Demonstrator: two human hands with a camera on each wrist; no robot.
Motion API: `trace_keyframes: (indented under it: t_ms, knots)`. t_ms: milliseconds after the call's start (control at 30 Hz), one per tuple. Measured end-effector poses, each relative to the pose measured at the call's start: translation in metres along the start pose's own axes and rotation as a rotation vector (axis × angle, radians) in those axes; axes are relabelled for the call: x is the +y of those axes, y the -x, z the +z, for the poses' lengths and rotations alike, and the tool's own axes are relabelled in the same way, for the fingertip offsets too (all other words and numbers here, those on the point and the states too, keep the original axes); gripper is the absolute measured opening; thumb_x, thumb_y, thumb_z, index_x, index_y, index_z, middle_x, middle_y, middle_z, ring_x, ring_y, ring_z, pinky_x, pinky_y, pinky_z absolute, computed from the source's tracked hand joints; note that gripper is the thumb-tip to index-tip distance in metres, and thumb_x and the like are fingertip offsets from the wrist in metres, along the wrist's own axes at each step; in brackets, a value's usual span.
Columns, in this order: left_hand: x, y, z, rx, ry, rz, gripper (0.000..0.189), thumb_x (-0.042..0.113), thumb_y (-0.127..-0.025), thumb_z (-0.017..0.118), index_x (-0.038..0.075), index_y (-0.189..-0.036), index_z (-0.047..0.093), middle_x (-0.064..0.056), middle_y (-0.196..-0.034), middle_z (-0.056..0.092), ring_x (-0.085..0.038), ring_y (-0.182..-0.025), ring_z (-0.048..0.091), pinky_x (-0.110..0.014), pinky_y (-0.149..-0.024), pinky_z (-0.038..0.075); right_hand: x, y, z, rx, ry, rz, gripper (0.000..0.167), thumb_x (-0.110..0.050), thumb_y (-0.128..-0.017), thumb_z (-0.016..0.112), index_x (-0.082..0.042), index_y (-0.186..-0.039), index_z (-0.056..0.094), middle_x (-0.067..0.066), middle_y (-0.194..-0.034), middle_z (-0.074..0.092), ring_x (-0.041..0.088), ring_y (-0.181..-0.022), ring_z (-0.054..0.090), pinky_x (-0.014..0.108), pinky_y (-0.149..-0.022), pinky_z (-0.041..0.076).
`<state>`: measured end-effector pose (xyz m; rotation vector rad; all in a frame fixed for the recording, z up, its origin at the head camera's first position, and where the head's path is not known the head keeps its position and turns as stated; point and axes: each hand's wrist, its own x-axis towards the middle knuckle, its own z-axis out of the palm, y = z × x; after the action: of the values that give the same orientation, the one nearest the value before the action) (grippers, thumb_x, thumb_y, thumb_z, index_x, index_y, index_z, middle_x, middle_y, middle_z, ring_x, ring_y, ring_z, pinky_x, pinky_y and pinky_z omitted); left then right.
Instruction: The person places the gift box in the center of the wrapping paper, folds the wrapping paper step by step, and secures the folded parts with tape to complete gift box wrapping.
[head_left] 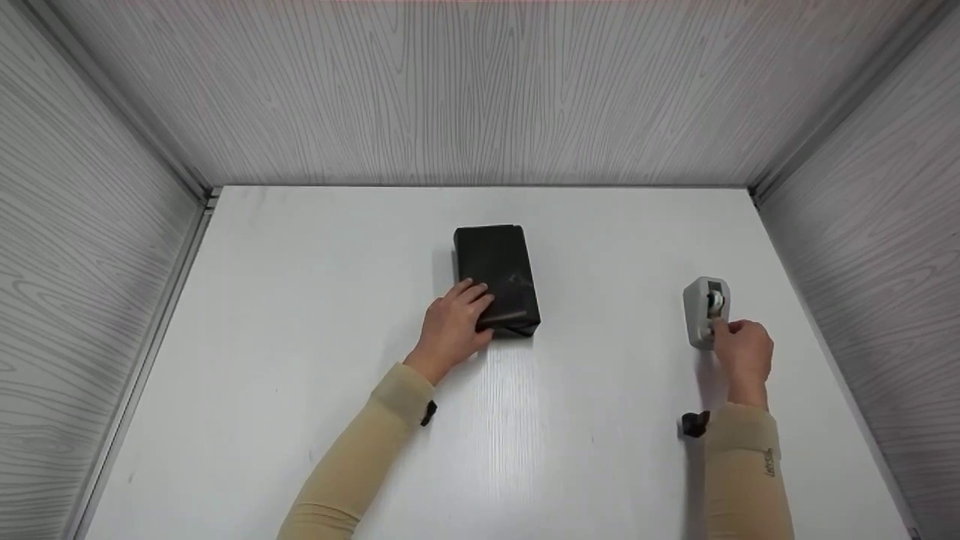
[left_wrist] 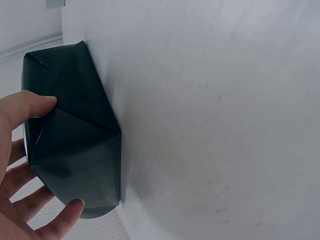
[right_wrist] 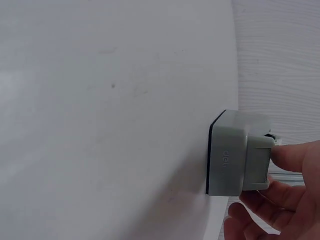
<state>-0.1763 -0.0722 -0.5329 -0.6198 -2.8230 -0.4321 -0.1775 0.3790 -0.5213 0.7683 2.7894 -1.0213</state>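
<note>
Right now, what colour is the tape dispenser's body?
The dispenser is light grey; the head view shows it best.

A white tabletop [head_left: 337,262] is carrying two things, and they are standing well apart from each other. Near the middle, a black wrapped box [head_left: 495,259] is lying flat, with its long sides running from the near side toward the far edge. A faint shadow is falling at its left. On the right part, a grey tape dispenser [head_left: 699,311] is resting upright. Some small dark marks [right_wrist: 113,86] are also showing on the surface.
</note>
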Motion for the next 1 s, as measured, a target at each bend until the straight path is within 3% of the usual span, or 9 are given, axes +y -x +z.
trace_keyframes:
  t_ms: [233,500,733,933,1000]
  knots:
    - [0.0002,0.0000,-0.0001,-0.010,0.003,-0.007,0.050,0.033,-0.084,0.075,0.010,-0.129,0.066,-0.006,-0.138,0.056,-0.028,-0.134,0.044,-0.049,-0.091,0.049,0.0008,-0.0017,-0.0008,-0.012,-0.035,-0.035,0.049,-0.029,-0.100,0.042,0.011,-0.124,0.057,0.029,-0.119,0.058,0.036,-0.103,0.056,0.044,-0.082,0.047]
    - [0.0013,0.0002,-0.0010,-0.005,0.014,-0.007,0.049,0.030,-0.084,0.075,0.010,-0.128,0.065,-0.006,-0.138,0.056,-0.027,-0.133,0.044,-0.048,-0.091,0.050,0.0012,-0.0028,-0.0043,-0.075,-0.106,0.014,0.043,-0.030,-0.101,0.044,0.005,-0.123,0.055,0.020,-0.117,0.057,0.029,-0.100,0.051,0.037,-0.077,0.043]
    - [0.0007,0.0003,-0.0008,-0.013,0.012,-0.012,0.050,0.032,-0.085,0.074,0.010,-0.130,0.064,-0.006,-0.139,0.055,-0.027,-0.135,0.043,-0.047,-0.093,0.049,-0.0017,-0.0071,-0.0068,-0.154,-0.193,0.105,0.052,-0.033,-0.101,0.046,0.006,-0.135,0.047,0.021,-0.131,0.049,0.028,-0.113,0.047,0.038,-0.087,0.043]
    - [0.0012,0.0007,-0.0014,-0.021,0.018,-0.012,0.051,0.031,-0.085,0.074,0.009,-0.130,0.064,-0.007,-0.139,0.055,-0.027,-0.135,0.042,-0.047,-0.095,0.047,-0.0054,-0.0090,-0.0069,-0.157,-0.312,0.197,0.048,-0.029,-0.098,0.053,0.003,-0.133,0.050,0.012,-0.117,0.053,0.019,-0.097,0.050,0.036,-0.084,0.044]
    - [0.0011,0.0008,-0.0011,-0.020,0.014,-0.011,0.051,0.031,-0.085,0.074,0.009,-0.130,0.064,-0.007,-0.139,0.055,-0.027,-0.135,0.042,-0.046,-0.095,0.047,-0.0074,-0.0079,-0.0082,-0.159,-0.339,0.215,0.052,-0.029,-0.098,0.051,0.003,-0.138,0.047,0.011,-0.120,0.052,0.017,-0.096,0.050,0.035,-0.084,0.045]
